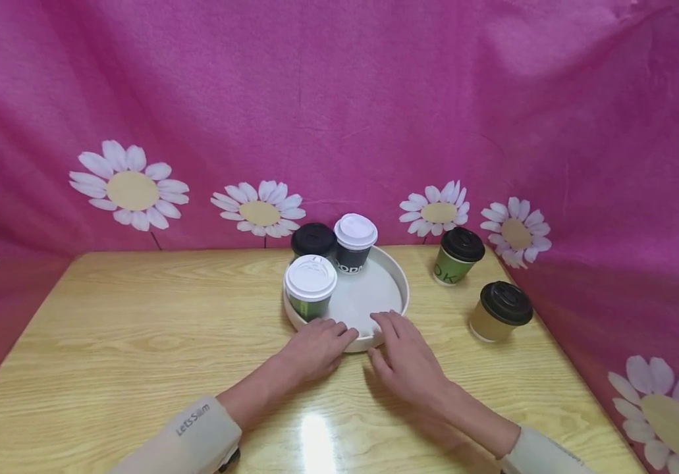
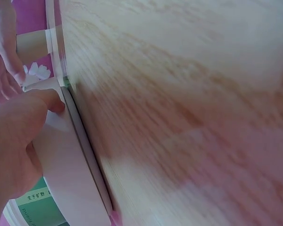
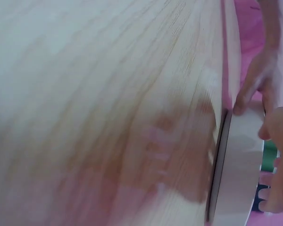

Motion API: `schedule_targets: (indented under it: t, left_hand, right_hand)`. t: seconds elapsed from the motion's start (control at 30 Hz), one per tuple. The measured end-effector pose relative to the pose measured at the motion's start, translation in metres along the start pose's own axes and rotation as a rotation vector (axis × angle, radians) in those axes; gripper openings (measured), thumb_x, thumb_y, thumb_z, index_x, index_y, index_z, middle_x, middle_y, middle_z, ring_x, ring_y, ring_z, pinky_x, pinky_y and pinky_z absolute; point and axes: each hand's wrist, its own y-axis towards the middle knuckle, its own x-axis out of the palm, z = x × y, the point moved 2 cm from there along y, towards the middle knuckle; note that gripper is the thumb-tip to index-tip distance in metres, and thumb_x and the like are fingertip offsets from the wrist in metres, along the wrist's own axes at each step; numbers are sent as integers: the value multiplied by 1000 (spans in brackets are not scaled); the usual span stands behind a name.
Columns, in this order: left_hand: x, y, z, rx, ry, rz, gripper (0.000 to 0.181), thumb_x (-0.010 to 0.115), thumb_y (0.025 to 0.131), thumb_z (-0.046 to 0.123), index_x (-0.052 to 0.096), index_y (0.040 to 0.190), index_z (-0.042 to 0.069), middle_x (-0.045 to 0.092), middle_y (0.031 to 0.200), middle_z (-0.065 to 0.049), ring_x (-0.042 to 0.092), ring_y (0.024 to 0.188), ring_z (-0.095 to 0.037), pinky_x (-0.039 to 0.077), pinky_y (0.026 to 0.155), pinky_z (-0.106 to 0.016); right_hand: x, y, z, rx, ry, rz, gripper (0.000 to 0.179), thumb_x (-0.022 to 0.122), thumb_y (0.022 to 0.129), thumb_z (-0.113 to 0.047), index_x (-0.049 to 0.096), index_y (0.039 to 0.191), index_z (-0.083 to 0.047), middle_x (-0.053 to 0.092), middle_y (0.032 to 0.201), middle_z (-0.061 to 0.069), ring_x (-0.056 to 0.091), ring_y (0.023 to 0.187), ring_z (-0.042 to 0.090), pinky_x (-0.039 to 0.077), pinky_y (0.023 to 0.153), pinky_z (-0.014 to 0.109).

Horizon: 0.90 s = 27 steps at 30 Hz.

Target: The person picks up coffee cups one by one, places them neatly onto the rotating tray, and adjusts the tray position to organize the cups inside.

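Observation:
A round white tray [image 1: 377,286] sits on the wooden table, its near rim between both hands. My left hand [image 1: 317,345] grips that rim at the front left, fingers over the edge and thumb against the outer wall [image 2: 68,150]. Just right of it, my right hand [image 1: 406,359] hovers at the rim with loosely bent fingers reaching over the edge. Inside the tray stand a green cup with a white lid [image 1: 311,283], a black-lidded cup [image 1: 313,240] behind it, and a dark cup with a white lid [image 1: 355,240].
Right of the tray, a green cup with a black lid [image 1: 458,257] stands near the back edge. A brown cup with a black lid [image 1: 499,313] is closer, by the table's right side. Pink cloth with daisies [image 1: 339,118] hangs behind and beside the table [image 1: 155,329].

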Motion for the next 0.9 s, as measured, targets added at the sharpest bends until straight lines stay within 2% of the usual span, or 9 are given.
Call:
schedule_targets:
  t: [0.17, 0.33, 0.47, 0.57, 0.67, 0.77, 0.9]
  left_hand:
    - [1, -1, 1, 5, -7, 23, 28, 66, 91, 16, 59, 117, 13, 63, 99, -4, 63, 91, -23, 50, 81, -35]
    - [-1, -1, 0, 9, -14, 44, 28, 66, 89, 13, 59, 115, 12, 62, 96, -4, 63, 88, -23, 50, 77, -36]
    - [-2, -1, 0, 20, -20, 60, 29, 67, 87, 12, 58, 115, 12, 62, 95, -4, 63, 86, -24, 49, 76, -35]
    - [-2, -1, -1, 25, -24, 66, 29, 67, 87, 12, 58, 115, 12, 62, 95, -4, 62, 86, -24, 49, 75, -35]
    - [-1, -2, -1, 26, -24, 73, 29, 68, 86, 12, 59, 114, 12, 61, 94, -4, 62, 85, -24, 49, 75, -35]
    - [0, -2, -1, 28, -25, 81, 29, 68, 86, 12, 59, 114, 12, 61, 94, -4, 62, 84, -24, 49, 74, -35]
    - [0, -2, -2, 27, -26, 86, 30, 68, 86, 12, 60, 114, 12, 61, 93, -4, 62, 84, -24, 49, 74, -35]
  right_hand:
    - [-9, -11, 15, 103, 90, 37, 52, 67, 93, -19, 46, 138, -3, 49, 138, 18, 46, 130, 32, 39, 108, 51]
    - [-20, -17, 29, 247, 253, 76, 53, 66, 95, -17, 43, 140, -3, 48, 138, 17, 45, 130, 30, 39, 106, 53]
    - [-26, -25, 39, 346, 352, 132, 52, 66, 96, -16, 44, 140, -1, 48, 138, 18, 46, 129, 35, 39, 105, 54]
    - [-30, -31, 46, 387, 426, 188, 51, 68, 95, -14, 44, 137, 2, 48, 137, 21, 46, 127, 37, 40, 105, 52]
    - [-32, -38, 53, 417, 494, 241, 50, 69, 95, -11, 44, 135, 5, 49, 135, 21, 46, 128, 34, 40, 107, 42]
    - [-34, -46, 61, 455, 539, 279, 48, 69, 94, -7, 45, 133, 7, 51, 133, 19, 47, 126, 31, 41, 105, 27]
    - [-37, -58, 72, 504, 527, 304, 46, 69, 94, -6, 46, 132, 7, 52, 131, 18, 48, 121, 28, 40, 98, 15]
